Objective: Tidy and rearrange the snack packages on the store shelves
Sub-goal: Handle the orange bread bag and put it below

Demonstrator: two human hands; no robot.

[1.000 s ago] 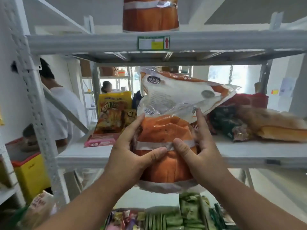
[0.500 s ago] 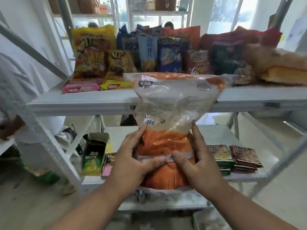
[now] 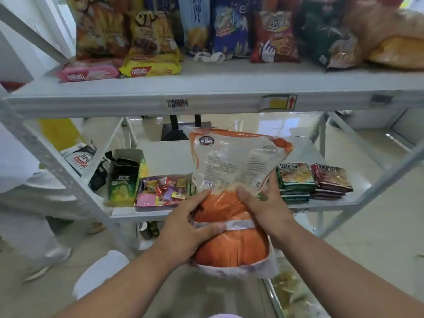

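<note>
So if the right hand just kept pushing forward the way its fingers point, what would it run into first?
Probably the green packet stack on the lower shelf. The right hand, gripping the orange bag, points up and forward, and its fingertips look very near that stack, though depth is unclear.

Worn on the head, looking forward and down, close over both forearms, facing the white shelves and the floor beneath.
</note>
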